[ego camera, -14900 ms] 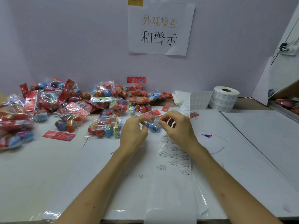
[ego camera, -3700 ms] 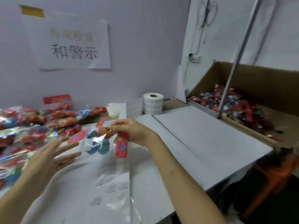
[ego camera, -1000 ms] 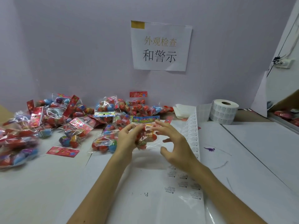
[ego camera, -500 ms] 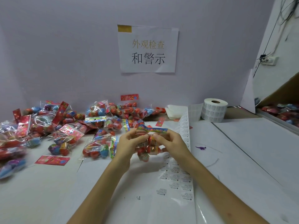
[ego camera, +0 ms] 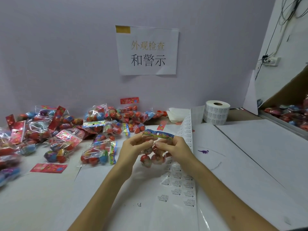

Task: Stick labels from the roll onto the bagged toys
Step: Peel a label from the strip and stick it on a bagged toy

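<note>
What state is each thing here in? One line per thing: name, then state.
held bag: raised above the table, hanging from both hands
left hand: pinches the held bag
right hand: pinches the held bag
label roll: standing on end, partly unwound
label strip: unrolled across the table
pile of bagged toys: heaped on the table

L hand [ego camera: 133, 148] & R hand [ego camera: 174, 150], fingers curled, both pinching toy bag [ego camera: 154, 160]; forearms enter from 7 & 5 o'clock.

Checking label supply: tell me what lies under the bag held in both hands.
The unrolled label strip runs beneath the held bag, over white paper. The stretch behind the bag and right hand is hidden.
</note>
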A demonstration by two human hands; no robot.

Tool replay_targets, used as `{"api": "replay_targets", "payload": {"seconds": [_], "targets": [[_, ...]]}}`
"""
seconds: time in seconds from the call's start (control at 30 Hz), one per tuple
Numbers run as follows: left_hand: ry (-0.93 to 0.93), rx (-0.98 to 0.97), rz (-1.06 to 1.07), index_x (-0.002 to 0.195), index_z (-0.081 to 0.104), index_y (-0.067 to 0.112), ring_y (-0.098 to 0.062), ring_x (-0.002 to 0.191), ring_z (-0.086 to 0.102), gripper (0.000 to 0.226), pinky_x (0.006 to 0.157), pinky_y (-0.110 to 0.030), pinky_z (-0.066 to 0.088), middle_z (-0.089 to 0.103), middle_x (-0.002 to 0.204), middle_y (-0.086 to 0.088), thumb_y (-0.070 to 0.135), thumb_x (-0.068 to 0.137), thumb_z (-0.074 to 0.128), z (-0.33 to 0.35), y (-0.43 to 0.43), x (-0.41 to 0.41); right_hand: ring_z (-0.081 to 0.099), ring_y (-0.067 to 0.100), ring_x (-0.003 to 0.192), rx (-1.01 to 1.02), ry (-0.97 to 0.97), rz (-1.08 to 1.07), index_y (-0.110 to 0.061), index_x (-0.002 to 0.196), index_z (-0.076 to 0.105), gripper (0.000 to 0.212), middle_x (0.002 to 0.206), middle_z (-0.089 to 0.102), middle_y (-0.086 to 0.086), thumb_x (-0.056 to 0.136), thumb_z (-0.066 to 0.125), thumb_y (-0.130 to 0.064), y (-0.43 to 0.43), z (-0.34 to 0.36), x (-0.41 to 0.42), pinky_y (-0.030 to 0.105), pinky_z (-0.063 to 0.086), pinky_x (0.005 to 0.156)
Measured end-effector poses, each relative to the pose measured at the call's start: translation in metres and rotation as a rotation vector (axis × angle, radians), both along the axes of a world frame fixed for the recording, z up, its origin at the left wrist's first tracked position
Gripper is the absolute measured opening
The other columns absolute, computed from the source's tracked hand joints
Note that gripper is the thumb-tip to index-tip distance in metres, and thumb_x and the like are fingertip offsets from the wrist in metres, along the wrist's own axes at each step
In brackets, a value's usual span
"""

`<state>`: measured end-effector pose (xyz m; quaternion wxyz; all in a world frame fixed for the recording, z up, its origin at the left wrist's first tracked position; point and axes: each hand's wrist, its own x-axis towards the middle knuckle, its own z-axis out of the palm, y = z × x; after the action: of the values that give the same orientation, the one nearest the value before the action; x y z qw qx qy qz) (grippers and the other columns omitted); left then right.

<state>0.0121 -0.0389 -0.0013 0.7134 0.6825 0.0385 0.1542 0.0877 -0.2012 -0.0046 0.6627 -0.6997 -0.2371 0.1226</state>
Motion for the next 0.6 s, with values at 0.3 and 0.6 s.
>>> {"api": "replay_targets", "payload": {"seconds": [0.3, 0.6], "targets": [[0.079, -0.036, 0.008, 0.101, 0.077, 0.014, -0.028, 0.105, 0.069, 0.016, 0.092, -0.042, 0.051, 0.077, 0.102, -0.009, 0.027, 0.093, 0.071, -0.0046, -0.0006, 0.0024, 0.075, 0.009, 0.087, -0.030, -0.142, -0.044, -0.023, 0.095, 0.077, 0.011, 0.088, 0.079, -0.006, 0.086, 0.080, -0.017, 0.0006, -0.0020, -0.0011, 0.020, 0.058, 0.077], [0.050, -0.081, 0.056, 0.106, 0.076, 0.014, -0.019, 0.089, 0.074, 0.016, 0.069, -0.022, 0.053, 0.078, 0.099, -0.006, 0.016, 0.091, 0.072, -0.0036, 0.0024, 0.0033, 0.075, 0.016, 0.090, -0.045, -0.122, -0.075, -0.017, 0.100, 0.076, 0.016, 0.094, 0.078, 0.002, 0.087, 0.079, -0.025, 0.0036, -0.0028, -0.0023, 0.037, 0.060, 0.088]]}}
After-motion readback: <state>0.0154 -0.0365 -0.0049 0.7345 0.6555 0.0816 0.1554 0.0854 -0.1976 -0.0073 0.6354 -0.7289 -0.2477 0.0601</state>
